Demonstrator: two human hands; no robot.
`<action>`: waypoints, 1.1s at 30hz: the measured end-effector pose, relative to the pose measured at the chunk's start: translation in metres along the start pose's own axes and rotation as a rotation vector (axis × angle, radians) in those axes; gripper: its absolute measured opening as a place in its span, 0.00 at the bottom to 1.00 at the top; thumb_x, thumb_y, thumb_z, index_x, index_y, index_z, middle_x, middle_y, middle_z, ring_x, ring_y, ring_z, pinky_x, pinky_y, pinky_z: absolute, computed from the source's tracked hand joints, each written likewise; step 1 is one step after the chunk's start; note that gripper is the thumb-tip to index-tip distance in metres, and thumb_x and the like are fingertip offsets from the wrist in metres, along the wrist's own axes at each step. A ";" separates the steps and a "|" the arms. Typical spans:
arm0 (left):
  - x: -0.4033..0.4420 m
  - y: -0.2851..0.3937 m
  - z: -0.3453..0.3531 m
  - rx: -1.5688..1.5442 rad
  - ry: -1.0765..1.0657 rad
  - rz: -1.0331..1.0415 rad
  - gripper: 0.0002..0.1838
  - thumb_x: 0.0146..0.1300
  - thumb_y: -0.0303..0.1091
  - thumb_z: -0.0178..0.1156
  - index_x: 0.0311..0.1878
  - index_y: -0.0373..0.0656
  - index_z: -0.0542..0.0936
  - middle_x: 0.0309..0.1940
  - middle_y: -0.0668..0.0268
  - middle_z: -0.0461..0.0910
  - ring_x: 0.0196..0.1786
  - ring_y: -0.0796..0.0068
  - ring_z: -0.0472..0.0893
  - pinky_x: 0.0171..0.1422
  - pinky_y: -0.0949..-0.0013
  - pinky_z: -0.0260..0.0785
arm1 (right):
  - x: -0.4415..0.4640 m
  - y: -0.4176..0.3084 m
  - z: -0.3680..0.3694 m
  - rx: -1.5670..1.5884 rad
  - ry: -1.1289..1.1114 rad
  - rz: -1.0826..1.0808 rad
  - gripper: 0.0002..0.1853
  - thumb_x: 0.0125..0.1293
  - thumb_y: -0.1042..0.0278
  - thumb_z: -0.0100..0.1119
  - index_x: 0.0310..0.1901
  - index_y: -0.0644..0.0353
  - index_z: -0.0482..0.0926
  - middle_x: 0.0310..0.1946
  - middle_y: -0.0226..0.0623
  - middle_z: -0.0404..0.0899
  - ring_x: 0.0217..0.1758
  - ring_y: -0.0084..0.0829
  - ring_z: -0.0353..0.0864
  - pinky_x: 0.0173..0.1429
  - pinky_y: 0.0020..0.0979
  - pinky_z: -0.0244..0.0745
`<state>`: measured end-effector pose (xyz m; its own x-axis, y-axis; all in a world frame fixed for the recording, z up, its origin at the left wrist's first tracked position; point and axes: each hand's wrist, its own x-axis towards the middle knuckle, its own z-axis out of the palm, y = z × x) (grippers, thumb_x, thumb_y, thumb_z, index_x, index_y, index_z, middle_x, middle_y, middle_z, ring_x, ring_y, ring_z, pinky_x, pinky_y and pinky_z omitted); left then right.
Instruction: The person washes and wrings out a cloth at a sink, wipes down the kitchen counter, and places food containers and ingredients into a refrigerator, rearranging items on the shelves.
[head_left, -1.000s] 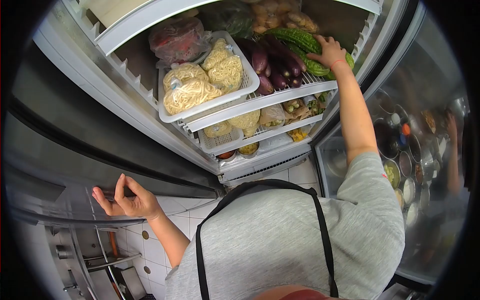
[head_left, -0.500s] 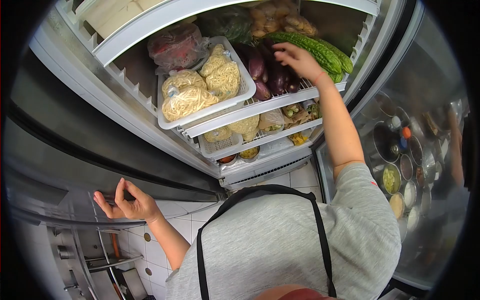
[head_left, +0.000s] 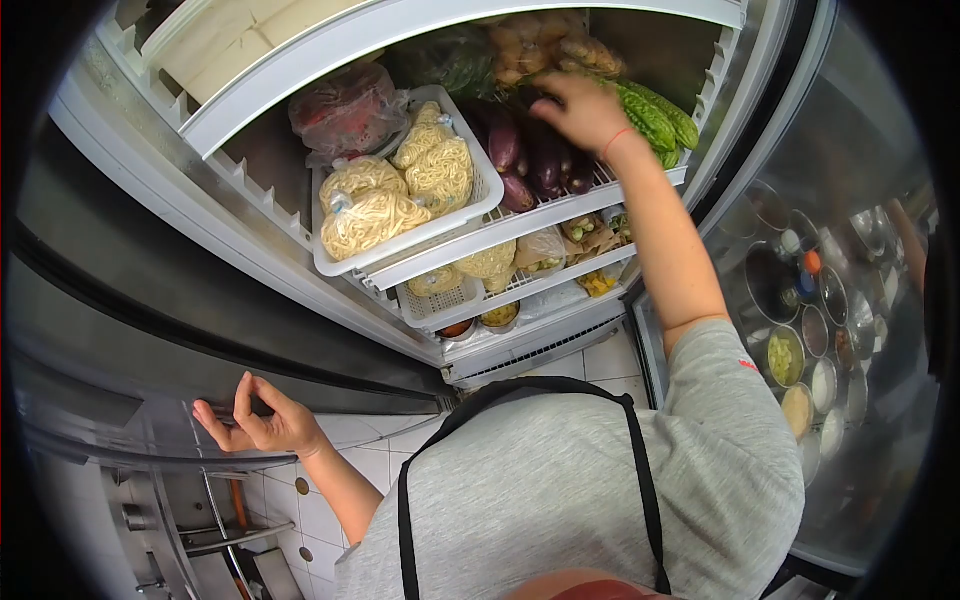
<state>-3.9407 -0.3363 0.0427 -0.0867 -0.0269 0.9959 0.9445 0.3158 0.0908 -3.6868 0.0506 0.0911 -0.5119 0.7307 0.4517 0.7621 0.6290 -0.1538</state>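
My right hand reaches over the eggplants on a refrigerator shelf, thumb and fingers apart, with nothing visible in its grasp. Whether its fingertips touch an eggplant is unclear. Just right of that hand lie bumpy green bitter melons, partly covered by it. To the left stands a white plastic basket of bagged noodles. My left hand hovers at the lower left near the dark refrigerator door, fingers loosely bent and spread, holding nothing.
Behind the eggplants sit bagged round, tan produce and a dark green bag. A red-filled plastic bag lies left of the basket. The lower shelf holds more noodles and wrapped vegetables. An open glass door stands at right, reflecting several bowls.
My right hand has moved left and farther back, from beside the bitter melons to above the rear of the eggplants. My left hand keeps nearly the same pose; the view has shifted slightly.
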 end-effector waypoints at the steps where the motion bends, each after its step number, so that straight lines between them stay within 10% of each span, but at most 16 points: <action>1: 0.000 0.000 0.000 0.003 0.001 0.002 0.04 0.56 0.22 0.58 0.35 0.37 0.78 0.60 0.59 0.54 0.67 0.62 0.55 0.67 0.61 0.54 | 0.008 0.016 -0.008 -0.117 0.076 0.080 0.29 0.59 0.43 0.50 0.59 0.47 0.67 0.59 0.41 0.66 0.64 0.41 0.61 0.64 0.59 0.48; 8: 0.001 -0.001 -0.001 0.067 -0.013 0.023 0.04 0.54 0.21 0.59 0.34 0.39 0.78 0.60 0.59 0.54 0.67 0.60 0.54 0.68 0.58 0.51 | 0.002 0.093 0.008 -0.243 -0.142 0.297 0.40 0.46 0.47 0.65 0.62 0.43 0.60 0.60 0.43 0.63 0.61 0.43 0.64 0.62 0.46 0.63; 23: -0.002 -0.004 0.002 0.022 0.020 0.045 0.04 0.54 0.20 0.58 0.34 0.38 0.77 0.60 0.58 0.55 0.68 0.60 0.54 0.68 0.58 0.52 | 0.004 0.036 -0.017 -0.224 -0.223 0.300 0.36 0.56 0.38 0.51 0.61 0.56 0.65 0.60 0.45 0.65 0.59 0.37 0.69 0.59 0.35 0.66; 26: 0.000 -0.001 0.002 0.073 0.014 0.047 0.04 0.55 0.20 0.58 0.35 0.37 0.77 0.59 0.58 0.55 0.65 0.61 0.56 0.66 0.60 0.54 | -0.012 0.101 -0.022 0.772 -0.069 0.210 0.25 0.61 0.55 0.52 0.57 0.59 0.69 0.54 0.44 0.71 0.56 0.34 0.71 0.58 0.31 0.66; 31: 0.016 0.035 0.019 -0.068 0.163 -0.176 0.10 0.57 0.28 0.57 0.42 0.39 0.71 0.51 0.58 0.60 0.59 0.64 0.62 0.61 0.60 0.59 | -0.069 0.130 -0.006 0.584 -0.160 0.117 0.29 0.48 0.72 0.58 0.56 0.65 0.67 0.49 0.45 0.74 0.54 0.37 0.73 0.59 0.31 0.65; 33: 0.030 0.092 0.038 -0.319 0.094 0.085 0.14 0.57 0.26 0.57 0.43 0.40 0.65 0.49 0.57 0.64 0.52 0.66 0.67 0.58 0.63 0.61 | -0.071 0.135 0.024 0.312 -0.041 -0.006 0.33 0.46 0.64 0.61 0.56 0.65 0.67 0.52 0.47 0.72 0.58 0.43 0.68 0.62 0.39 0.61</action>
<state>-3.8689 -0.2718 0.0812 0.0126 -0.1053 0.9944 0.9999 0.0081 -0.0118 -3.5568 0.0898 0.0170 -0.5361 0.7331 0.4185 0.6042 0.6794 -0.4162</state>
